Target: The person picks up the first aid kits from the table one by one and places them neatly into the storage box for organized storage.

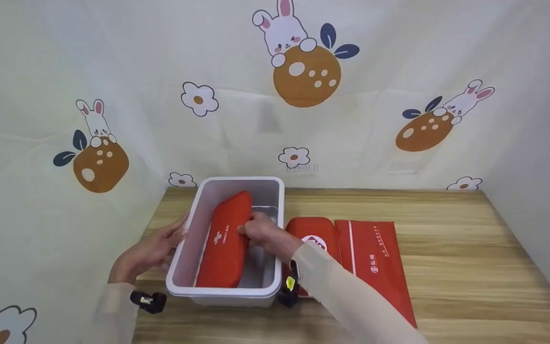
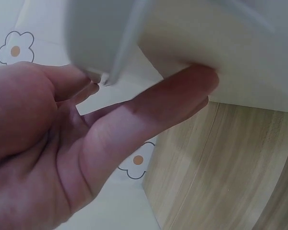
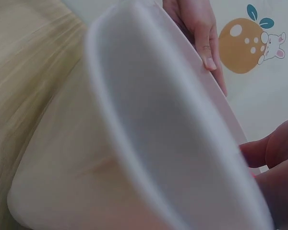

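Observation:
A white plastic bin (image 1: 226, 291) stands on the wooden table. Inside it, a red first aid pouch (image 1: 222, 243) with a white cross leans tilted towards the left wall. My right hand (image 1: 265, 231) reaches over the bin's right rim and pinches the pouch's right edge between thumb and fingers. Outside the bin, my left hand (image 1: 153, 248) touches its left wall. In the left wrist view, fairly straight fingers (image 2: 149, 108) lie against the wall under the rim. The bin's near corner fills much of the right wrist view, hiding most of the pouch there.
Right of the bin lies a red case (image 1: 311, 227) with a white round emblem, partly covered by my right arm. Beside it is a flat red pouch (image 1: 375, 267) with a white stripe. Patterned cloth walls (image 1: 237, 138) enclose the table (image 1: 466, 267) at the back and sides.

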`<state>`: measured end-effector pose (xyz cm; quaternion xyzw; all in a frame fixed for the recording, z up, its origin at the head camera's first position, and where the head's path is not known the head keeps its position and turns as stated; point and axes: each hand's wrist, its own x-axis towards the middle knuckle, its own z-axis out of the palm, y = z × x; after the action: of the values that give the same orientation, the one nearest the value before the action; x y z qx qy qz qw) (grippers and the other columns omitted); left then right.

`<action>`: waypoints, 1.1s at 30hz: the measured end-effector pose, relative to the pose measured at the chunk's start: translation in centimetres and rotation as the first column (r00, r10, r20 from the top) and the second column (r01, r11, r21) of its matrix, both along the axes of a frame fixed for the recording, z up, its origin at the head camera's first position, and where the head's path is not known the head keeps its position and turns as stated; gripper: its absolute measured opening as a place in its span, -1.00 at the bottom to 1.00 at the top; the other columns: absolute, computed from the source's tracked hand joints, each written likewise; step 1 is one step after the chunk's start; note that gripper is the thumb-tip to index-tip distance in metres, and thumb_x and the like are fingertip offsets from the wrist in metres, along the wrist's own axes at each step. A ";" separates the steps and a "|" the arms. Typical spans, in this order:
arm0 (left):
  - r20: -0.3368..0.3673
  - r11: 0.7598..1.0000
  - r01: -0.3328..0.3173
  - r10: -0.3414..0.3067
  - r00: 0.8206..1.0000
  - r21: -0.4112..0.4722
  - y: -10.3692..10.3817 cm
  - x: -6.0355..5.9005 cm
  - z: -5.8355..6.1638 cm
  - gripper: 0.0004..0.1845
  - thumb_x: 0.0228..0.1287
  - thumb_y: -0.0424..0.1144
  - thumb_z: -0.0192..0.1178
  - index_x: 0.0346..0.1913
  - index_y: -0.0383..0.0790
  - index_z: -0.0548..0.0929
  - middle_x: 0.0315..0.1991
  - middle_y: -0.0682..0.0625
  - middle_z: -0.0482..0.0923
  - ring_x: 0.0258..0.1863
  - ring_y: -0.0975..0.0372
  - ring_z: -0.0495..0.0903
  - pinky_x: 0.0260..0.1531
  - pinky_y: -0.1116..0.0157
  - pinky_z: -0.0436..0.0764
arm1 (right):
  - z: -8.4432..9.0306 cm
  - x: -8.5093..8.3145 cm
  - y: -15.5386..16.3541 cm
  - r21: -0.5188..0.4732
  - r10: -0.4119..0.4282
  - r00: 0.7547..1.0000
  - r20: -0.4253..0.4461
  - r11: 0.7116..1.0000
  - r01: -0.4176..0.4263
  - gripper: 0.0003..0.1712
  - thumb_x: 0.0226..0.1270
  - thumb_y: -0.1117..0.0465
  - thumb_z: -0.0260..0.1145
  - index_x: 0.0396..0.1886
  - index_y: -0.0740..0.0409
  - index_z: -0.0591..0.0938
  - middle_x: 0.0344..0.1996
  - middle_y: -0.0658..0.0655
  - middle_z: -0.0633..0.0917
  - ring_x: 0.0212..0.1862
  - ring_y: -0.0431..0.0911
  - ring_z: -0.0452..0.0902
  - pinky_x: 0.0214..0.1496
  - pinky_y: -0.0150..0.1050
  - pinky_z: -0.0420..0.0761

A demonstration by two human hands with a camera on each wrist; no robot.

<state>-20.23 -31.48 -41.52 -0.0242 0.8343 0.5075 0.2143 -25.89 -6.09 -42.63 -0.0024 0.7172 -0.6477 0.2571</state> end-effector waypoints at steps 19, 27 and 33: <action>0.004 0.996 0.017 -0.017 1.000 0.093 -0.2 -0.1 0.0 -0.25 0.54 0.01 0.03 0.61 0.27 -0.11 0.32 -0.38 0.34 0.03 -0.02 0.63 -0.17 -0.03 0.77 | 0.6 -0.4 -0.7 0.054 0.062 0.998 0.016 0.997 -0.062 -0.67 0.37 0.46 0.13 0.11 0.41 0.50 -0.14 0.31 0.68 -0.06 0.11 0.70 0.02 0.02 0.75; -0.001 0.995 0.012 -0.012 1.000 0.097 -0.1 -0.1 -0.1 -0.26 0.54 0.02 0.03 0.60 0.29 -0.10 0.31 -0.36 0.33 0.01 -0.02 0.63 -0.18 -0.03 0.77 | 1.3 -0.7 -0.7 0.231 0.095 0.991 -0.097 0.970 -0.070 -0.83 0.23 0.52 0.16 -0.18 0.43 0.57 -0.41 0.16 0.60 -0.28 -0.01 0.66 -0.12 -0.07 0.78; -0.002 0.999 0.014 -0.014 1.000 0.052 -0.1 -0.2 0.1 -0.24 0.50 0.06 0.06 0.60 0.34 -0.08 0.33 -0.32 0.35 0.06 -0.04 0.61 -0.15 -0.03 0.77 | 2.7 -1.3 -0.1 0.337 0.218 0.975 -0.049 0.922 -0.190 -0.86 0.28 0.43 0.26 -0.18 0.35 0.57 -0.38 0.17 0.63 -0.29 0.02 0.66 -0.12 -0.04 0.78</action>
<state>-20.45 -31.56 -41.45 -0.0122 0.8212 0.5274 0.2176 -27.21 -6.20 -39.93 -0.0617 0.8217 -0.4873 0.2890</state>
